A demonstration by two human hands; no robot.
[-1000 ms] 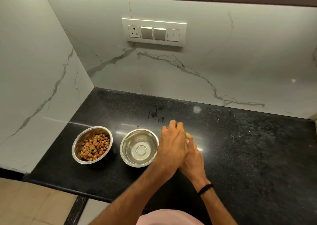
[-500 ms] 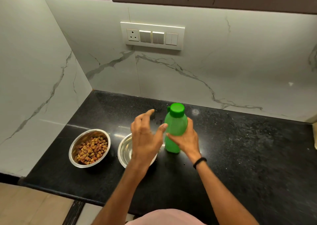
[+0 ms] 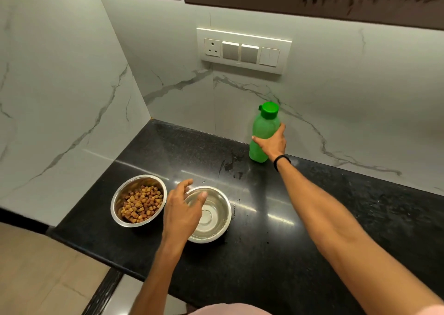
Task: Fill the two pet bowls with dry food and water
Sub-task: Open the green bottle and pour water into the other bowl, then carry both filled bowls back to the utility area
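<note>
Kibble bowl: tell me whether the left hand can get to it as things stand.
Probably yes. The left hand hovers open over the water bowl, right beside the kibble bowl, with nothing between them. The right hand is away on the green bottle.

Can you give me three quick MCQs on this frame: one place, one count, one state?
1. Where does the green bottle stand?
A. between the bowls
B. at the back wall, beside the switch panel's lower right
C. on the floor

2. How many steel bowls are on the counter?
A. one
B. two
C. three

3. What state is the bottle's cap in?
A. on
B. off, lying on the counter
C. in the left hand

Answers: 1 B, the right hand holds it upright by the wall; 2 B, the kibble bowl and water bowl; 3 A, cap sits on top while the left hand hovers empty.
</note>
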